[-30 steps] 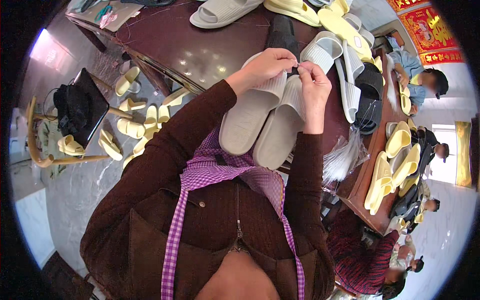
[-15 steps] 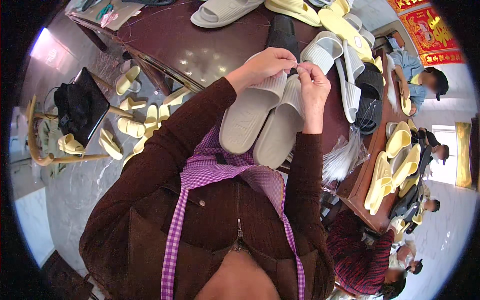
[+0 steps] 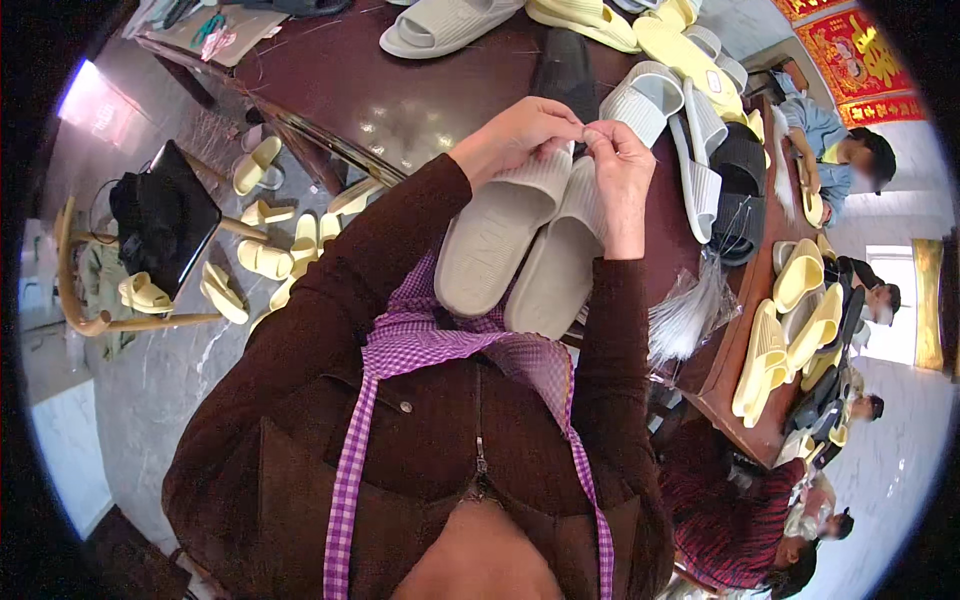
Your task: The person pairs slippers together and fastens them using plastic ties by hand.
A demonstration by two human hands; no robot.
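Note:
A pair of beige-grey slide slippers, a left one [image 3: 487, 250] and a right one [image 3: 548, 278], rests side by side at the near table edge, heels toward me. Above their ribbed straps, my left hand [image 3: 522, 135] and my right hand [image 3: 621, 170] meet with thumbs and forefingers pinched together. Whatever is between the fingertips is too small to make out. Behind my hands lies a black slipper [image 3: 562, 75]. To the right, a clear bag of thin white plastic strips [image 3: 690, 318] hangs over the table's near edge.
The dark red table [image 3: 345, 70] holds a light grey slipper [image 3: 450, 25], yellow slippers [image 3: 585, 20], white-grey ribbed slippers [image 3: 643, 105] and black slippers [image 3: 740, 190]. At left, a chair [image 3: 85, 325] carries a black bag; several yellow slippers lie on the floor. Other people sit along the right.
Both hands have shifted very slightly left, fingertips still pinched together. The pair of grey slippers has barely moved.

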